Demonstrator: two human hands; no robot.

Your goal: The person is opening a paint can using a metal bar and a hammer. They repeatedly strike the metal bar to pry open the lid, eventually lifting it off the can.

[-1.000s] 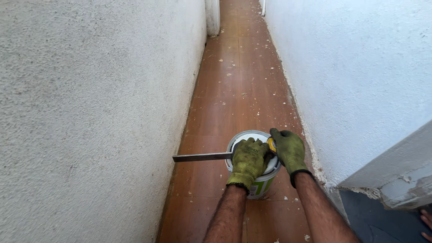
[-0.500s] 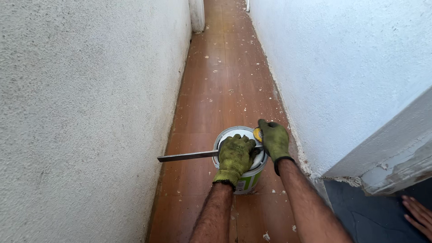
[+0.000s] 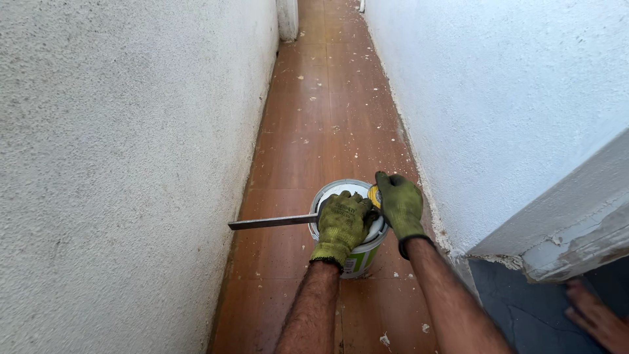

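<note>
You stand in a narrow passage between a rough left wall (image 3: pixel 118 164) and a white right wall (image 3: pixel 498 98), over a brown tiled floor (image 3: pixel 321 124) flecked with plaster. Below your fingers, a paint can (image 3: pixel 357 252) sits on that floor. Your left hand (image 3: pixel 341 223), gloved green, rests on the lid, fingers clenched around a flat metal bar (image 3: pixel 272 222) projecting leftward. Your right hand (image 3: pixel 400 204), also gloved, grasps a yellow-handled tool (image 3: pixel 374 196) at the rim.

The single head view looks steeply down from above, along a narrow corridor floor (image 3: pixel 327 118), close to the hands.
</note>
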